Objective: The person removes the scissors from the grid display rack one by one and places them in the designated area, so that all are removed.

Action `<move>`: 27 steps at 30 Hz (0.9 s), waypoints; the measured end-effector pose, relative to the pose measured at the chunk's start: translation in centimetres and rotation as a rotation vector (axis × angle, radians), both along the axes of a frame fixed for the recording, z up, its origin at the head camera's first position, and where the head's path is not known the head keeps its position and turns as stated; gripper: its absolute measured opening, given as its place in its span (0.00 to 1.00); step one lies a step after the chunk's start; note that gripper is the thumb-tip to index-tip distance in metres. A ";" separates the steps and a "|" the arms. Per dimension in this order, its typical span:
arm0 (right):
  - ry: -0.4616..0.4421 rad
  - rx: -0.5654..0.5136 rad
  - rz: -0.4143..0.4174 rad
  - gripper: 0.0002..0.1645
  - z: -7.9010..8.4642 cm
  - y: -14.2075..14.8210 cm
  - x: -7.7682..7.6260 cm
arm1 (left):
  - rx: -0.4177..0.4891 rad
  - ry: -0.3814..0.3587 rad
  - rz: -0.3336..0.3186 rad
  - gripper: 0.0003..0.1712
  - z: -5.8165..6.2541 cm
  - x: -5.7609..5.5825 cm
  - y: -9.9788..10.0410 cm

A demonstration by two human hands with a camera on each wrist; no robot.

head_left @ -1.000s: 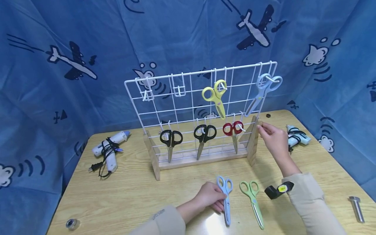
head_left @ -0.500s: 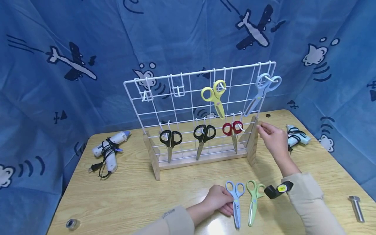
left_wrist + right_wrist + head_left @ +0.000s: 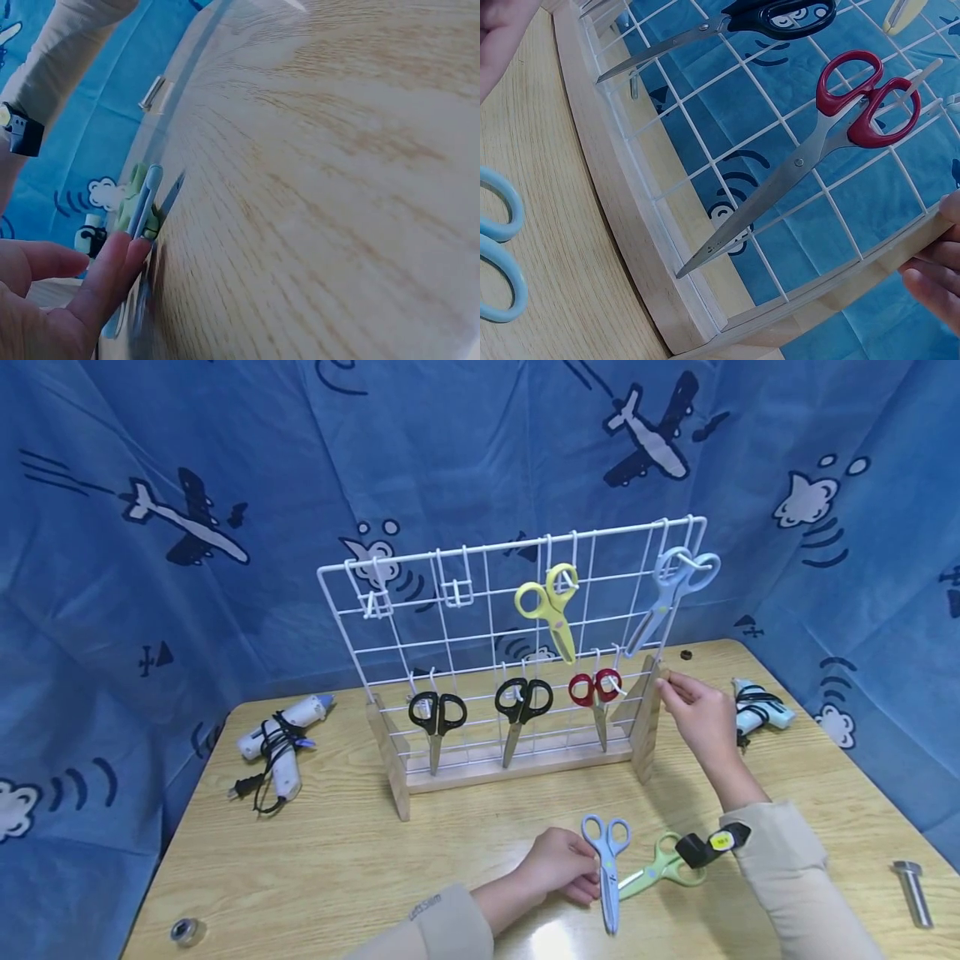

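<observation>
My left hand [image 3: 557, 865] touches the side of a pair of light blue scissors [image 3: 610, 885] on the table. In the left wrist view its fingers [image 3: 112, 262] extend against the blue scissors, the thumb held apart. Green scissors [image 3: 656, 870] lie just right of them, blade tips partly hidden behind the blue blades and one handle under the right wrist's camera. My right hand [image 3: 701, 714] pinches the wooden side post [image 3: 647, 722] of a white wire rack [image 3: 510, 545]. Red-handled scissors [image 3: 799, 161] hang near that post, blades pointing down.
Two black-handled scissors [image 3: 522, 702], yellow scissors [image 3: 555, 610] and another light blue pair [image 3: 663, 602] hang on the rack; two top-left hooks [image 3: 375, 603] are bare. Glue guns [image 3: 281, 752] flank the rack. A bolt [image 3: 912, 893] lies right, a metal nut [image 3: 185, 932] front left.
My left hand has slid the blue scissors to the right. The green scissors have swung round, their handles now toward my right wrist. My right hand stays on the post.
</observation>
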State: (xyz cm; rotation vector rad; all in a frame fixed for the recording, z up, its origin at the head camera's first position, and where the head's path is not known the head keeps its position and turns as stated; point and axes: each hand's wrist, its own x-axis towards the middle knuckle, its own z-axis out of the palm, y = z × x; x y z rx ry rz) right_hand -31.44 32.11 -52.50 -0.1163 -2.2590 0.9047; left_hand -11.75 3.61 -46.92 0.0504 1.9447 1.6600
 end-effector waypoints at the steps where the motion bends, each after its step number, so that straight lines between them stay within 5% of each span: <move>1: 0.002 0.003 -0.004 0.16 0.0 0.0 0.0 | -0.005 0.005 -0.007 0.05 0.1 0.0 0.0; 9: -0.008 -0.006 0.010 0.17 0.0 0.0 0.0 | 0.013 0.079 -0.032 0.10 1.7 -1.1 -0.7; 17: -0.019 -0.011 0.010 0.17 -0.1 0.2 -0.1 | 0.066 0.245 0.023 0.12 8.3 -3.7 -2.3; 27: -0.019 -0.006 0.008 0.17 -0.1 0.1 -0.1 | 0.122 0.680 0.150 0.14 16.0 -5.6 -4.1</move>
